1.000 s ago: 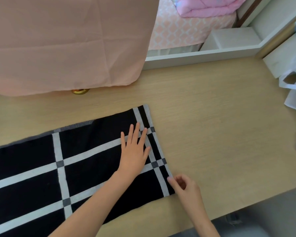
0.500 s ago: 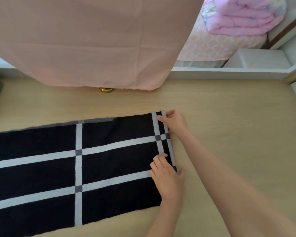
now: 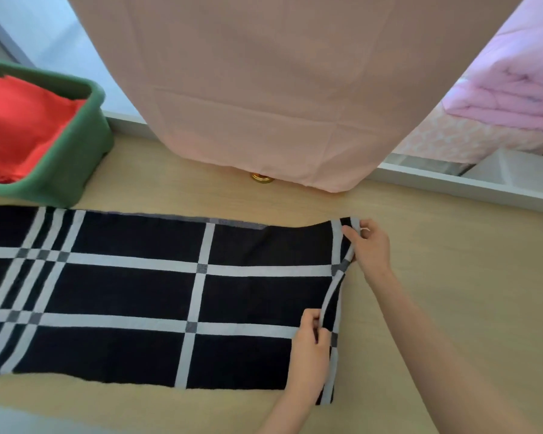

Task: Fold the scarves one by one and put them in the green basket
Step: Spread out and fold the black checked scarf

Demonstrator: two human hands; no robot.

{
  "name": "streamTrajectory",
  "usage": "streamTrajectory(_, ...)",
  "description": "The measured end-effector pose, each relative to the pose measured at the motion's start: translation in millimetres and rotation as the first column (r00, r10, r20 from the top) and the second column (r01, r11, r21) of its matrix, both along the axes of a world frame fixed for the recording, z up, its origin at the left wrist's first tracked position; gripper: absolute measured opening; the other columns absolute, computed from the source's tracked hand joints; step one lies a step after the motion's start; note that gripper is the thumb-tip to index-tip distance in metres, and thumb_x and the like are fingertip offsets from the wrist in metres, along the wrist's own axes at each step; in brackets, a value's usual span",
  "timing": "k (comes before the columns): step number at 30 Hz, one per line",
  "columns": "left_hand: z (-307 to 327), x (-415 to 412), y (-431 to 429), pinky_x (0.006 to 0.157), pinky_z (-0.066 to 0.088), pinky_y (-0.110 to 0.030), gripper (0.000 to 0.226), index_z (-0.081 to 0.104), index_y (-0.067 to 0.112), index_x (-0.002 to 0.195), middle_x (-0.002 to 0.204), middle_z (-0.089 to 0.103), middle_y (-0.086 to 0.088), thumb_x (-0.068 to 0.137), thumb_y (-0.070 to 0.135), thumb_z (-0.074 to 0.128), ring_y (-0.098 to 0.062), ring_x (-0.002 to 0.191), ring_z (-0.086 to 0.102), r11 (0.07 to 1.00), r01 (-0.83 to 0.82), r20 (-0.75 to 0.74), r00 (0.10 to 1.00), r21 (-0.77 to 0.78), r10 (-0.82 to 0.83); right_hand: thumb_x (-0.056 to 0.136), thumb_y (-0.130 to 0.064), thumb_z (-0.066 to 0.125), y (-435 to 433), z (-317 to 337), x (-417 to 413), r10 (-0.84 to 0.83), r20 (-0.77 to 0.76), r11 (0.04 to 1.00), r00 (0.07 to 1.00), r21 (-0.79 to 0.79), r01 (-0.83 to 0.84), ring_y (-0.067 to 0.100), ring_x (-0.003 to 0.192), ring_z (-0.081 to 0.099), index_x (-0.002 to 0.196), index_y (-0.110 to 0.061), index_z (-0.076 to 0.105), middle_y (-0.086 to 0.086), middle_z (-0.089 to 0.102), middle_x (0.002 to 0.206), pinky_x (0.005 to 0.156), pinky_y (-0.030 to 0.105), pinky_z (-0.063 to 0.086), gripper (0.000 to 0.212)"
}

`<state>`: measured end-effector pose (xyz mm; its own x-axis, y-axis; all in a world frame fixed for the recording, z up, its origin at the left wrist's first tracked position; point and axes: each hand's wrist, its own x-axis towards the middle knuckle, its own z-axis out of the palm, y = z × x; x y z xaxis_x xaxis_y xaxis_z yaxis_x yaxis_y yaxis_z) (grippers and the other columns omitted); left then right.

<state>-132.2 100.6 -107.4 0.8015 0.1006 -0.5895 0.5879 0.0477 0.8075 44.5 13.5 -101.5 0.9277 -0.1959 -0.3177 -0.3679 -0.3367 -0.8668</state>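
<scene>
Scarf (image 3: 132, 292) — flat black rectangle, pale woven grid — has its short edge pinched by left hand (image 3: 310, 352) and right hand (image 3: 372, 249).

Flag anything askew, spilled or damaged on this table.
Nothing stands out. The black, grey-striped cloth scarf lies flat; its right end is raised only because the left hand and right hand pinch it. The green rectangular basket sits upright.

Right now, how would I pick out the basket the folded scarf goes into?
Start at the wooden table and follow the black checked scarf to its left end. Just behind that end sits the green basket, the only green thing in view, with red cloth inside.
</scene>
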Motion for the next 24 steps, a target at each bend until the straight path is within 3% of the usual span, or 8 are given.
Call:
streamTrajectory(4,12.4,3.3,-23.5,0.069,0.048,-0.021,0.022,0.055,0.025,0.107,0.103,0.066,0.001,0.099,0.012,0.039,-0.009,0.078,0.057,0.991,0.062,-0.020,0.998,-0.122,-0.065,0.090,-0.017,0.064,-39.3,8.6,-8.3,-0.129,-0.001,0.990,0.992,-0.051,0.128,0.023,0.083,0.061,0.088,-0.013,0.058,0.003,0.063,0.082,0.077,0.041,0.051,0.007)
streamTrajectory(8,28.1,-1.8,-58.3,0.081,0.052,-0.022,0.021,0.056,0.025,0.109,0.108,0.066,0.002,0.099,0.014,0.041,-0.014,0.095,0.064,0.959,0.175,-0.010,0.983,-0.225,-0.182,0.089,-0.016,0.065,-79.3,20.9,-13.6,-0.195,0.040,0.970,0.980,-0.138,0.199,0.026,0.089,0.063,0.096,-0.010,0.062,0.011,0.066,0.094,0.070,0.032,0.047,0.010)
streamTrajectory(12,37.0,-5.9,-45.6,0.082,0.052,-0.021,0.024,0.059,0.024,0.108,0.105,0.068,0.004,0.098,0.011,0.042,-0.009,0.094,0.065,0.963,0.132,0.029,0.991,-0.236,-0.129,0.089,-0.013,0.064,-78.0,36.7,-16.1,-0.151,0.046,0.983,0.987,-0.100,0.155,0.019,0.078,0.062,0.102,-0.005,0.062,0.011,0.067,0.091,0.066,0.029,0.051,0.015)
streamTrajectory(16,47.5,-13.7,18.9,0.087,0.053,-0.027,0.027,0.061,0.025,0.108,0.101,0.069,0.006,0.099,0.007,0.042,-0.013,0.096,0.065,0.986,0.024,0.062,0.998,-0.166,-0.014,0.091,-0.014,0.061,-17.3,46.5,-19.2,-0.053,0.038,0.999,0.998,0.005,0.053,0.014,0.060,0.059,0.108,-0.004,0.058,0.007,0.064,0.082,0.043,0.019,0.046,0.020)
streamTrajectory(20,54.6,-36.0,92.2,0.081,0.054,-0.034,0.028,0.062,0.028,0.105,0.093,0.070,0.004,0.099,0.009,0.043,-0.018,0.088,0.066,0.993,-0.111,0.088,0.989,-0.049,0.115,0.092,-0.019,0.060,72.7,44.5,-29.8,0.106,0.006,0.990,0.994,0.091,-0.106,0.011,0.052,0.061,0.112,-0.007,0.056,0.011,0.065,0.086,0.044,0.022,0.048,0.023)
streamTrajectory(24,63.8,-64.8,155.2,0.075,0.054,-0.024,0.027,0.063,0.027,0.106,0.089,0.071,0.006,0.098,0.008,0.045,-0.015,0.082,0.066,0.971,-0.238,0.120,0.964,0.013,0.235,0.094,-0.020,0.058,167.4,44.7,-46.5,0.229,-0.029,0.957,0.973,0.188,-0.219,0.016,0.062,0.063,0.115,-0.010,0.055,0.015,0.065,0.099,0.046,0.021,0.048,0.024)
